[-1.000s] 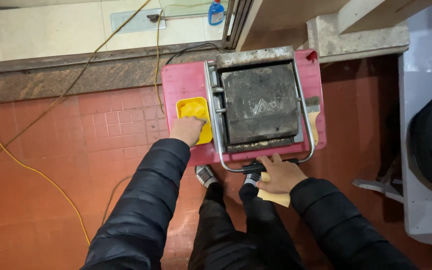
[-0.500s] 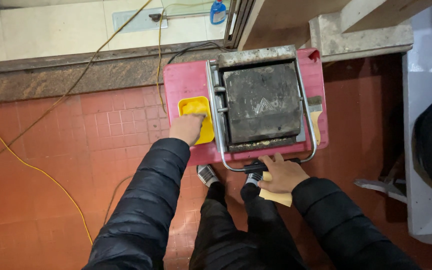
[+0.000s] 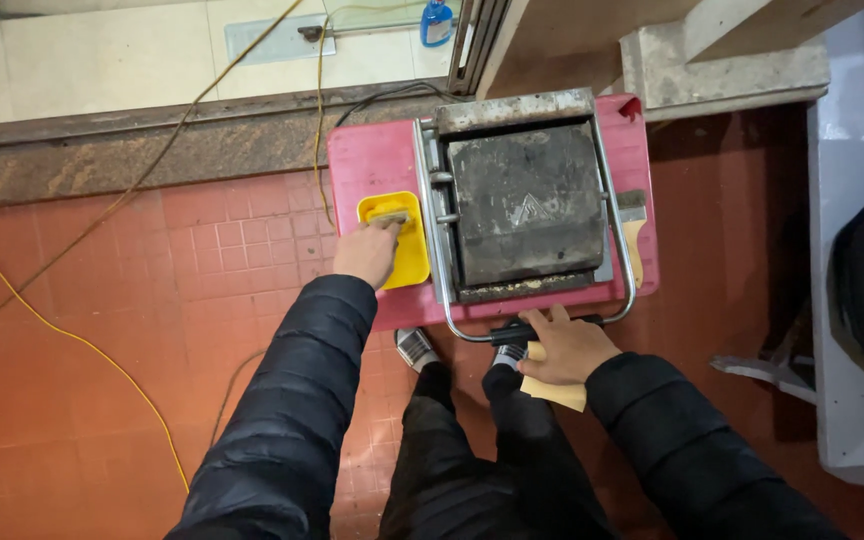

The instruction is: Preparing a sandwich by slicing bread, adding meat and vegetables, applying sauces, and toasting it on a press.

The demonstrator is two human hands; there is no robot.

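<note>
A dark, greasy metal press (image 3: 522, 205) lies closed on a red plastic stool (image 3: 372, 165). Its wire handle with a black grip (image 3: 517, 330) hangs over the near edge. My right hand (image 3: 567, 345) rests on that grip and also holds a tan, cloth-like piece (image 3: 552, 390) beneath it. Left of the press sits a yellow tray (image 3: 407, 250). My left hand (image 3: 367, 250) reaches into the tray, fingers closed around a small brush-like tool (image 3: 387, 217). My legs and shoes show below the stool.
Red tiled floor (image 3: 102, 300) surrounds the stool. A yellow cable (image 3: 72, 335) runs across the floor on the left. A stone ledge (image 3: 152, 150) lies behind, a white unit (image 3: 852, 300) stands at the right, a blue bottle (image 3: 436, 20) at the top.
My left hand has shifted slightly further up into the yellow tray. My right hand stays on the handle grip.
</note>
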